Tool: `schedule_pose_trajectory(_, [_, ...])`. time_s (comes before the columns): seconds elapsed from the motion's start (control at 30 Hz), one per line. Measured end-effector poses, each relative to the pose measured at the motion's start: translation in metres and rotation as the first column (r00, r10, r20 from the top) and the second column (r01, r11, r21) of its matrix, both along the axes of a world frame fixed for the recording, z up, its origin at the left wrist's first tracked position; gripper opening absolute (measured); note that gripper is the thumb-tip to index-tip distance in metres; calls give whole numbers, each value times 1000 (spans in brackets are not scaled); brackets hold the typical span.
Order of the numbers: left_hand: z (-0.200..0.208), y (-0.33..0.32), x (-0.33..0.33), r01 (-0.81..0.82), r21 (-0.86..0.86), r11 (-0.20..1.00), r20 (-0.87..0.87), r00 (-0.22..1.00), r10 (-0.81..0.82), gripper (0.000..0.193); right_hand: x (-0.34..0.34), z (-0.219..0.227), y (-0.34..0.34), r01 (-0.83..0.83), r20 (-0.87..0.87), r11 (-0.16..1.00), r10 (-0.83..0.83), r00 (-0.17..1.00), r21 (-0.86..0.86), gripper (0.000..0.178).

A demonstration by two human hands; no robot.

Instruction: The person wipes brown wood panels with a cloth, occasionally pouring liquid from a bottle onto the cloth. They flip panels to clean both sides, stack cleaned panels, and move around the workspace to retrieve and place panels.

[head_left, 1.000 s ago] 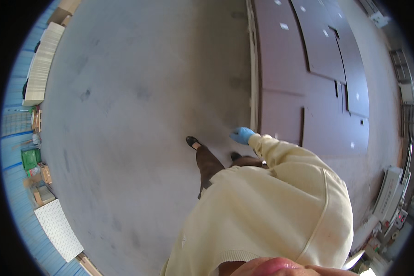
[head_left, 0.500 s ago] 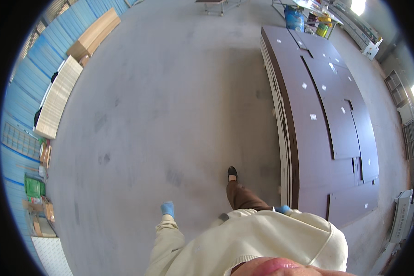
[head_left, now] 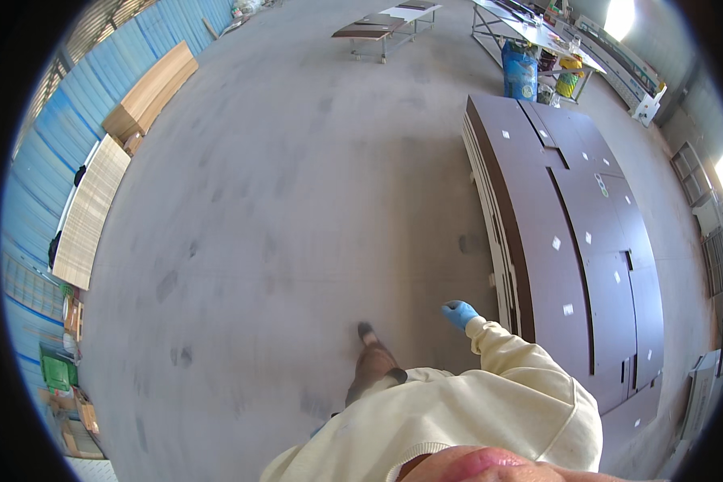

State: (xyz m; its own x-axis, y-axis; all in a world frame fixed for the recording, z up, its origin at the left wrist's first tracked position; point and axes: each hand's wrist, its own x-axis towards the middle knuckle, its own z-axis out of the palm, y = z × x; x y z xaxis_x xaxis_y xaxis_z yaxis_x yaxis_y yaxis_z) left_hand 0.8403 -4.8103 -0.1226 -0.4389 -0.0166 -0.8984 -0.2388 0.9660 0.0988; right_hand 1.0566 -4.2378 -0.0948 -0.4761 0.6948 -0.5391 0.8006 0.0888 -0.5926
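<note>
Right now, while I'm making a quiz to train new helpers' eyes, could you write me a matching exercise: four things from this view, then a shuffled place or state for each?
Things:
1. right hand
2. brown panel stack
3. green container
4. blue container

Places or states:
A. near the blue wall, at the picture's lower left
B. just past the far end of the brown panel stack
C. gloved in blue
D. dotted on top with pale labels

Right pairs: 1-C, 2-D, 3-A, 4-B
</note>
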Motion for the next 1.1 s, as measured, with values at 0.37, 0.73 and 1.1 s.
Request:
schedule_pose_trajectory(0.37, [-32, 431, -485, 868, -340, 361, -170, 320, -932, 25, -144, -82, 178, -317, 465, 928, 373, 803, -198, 54])
schedule_pose_trajectory(0.73, [3, 981, -740, -78, 742, 666, -40, 986, 160, 43, -282, -113, 451, 126, 510, 939, 58, 858, -319, 55])
schedule_pose_trajectory(1.1, [-39, 1062, -855, 893, -77, 443, -75, 438, -896, 32, -659, -1, 997, 260, -11, 962, -260, 965, 78, 48])
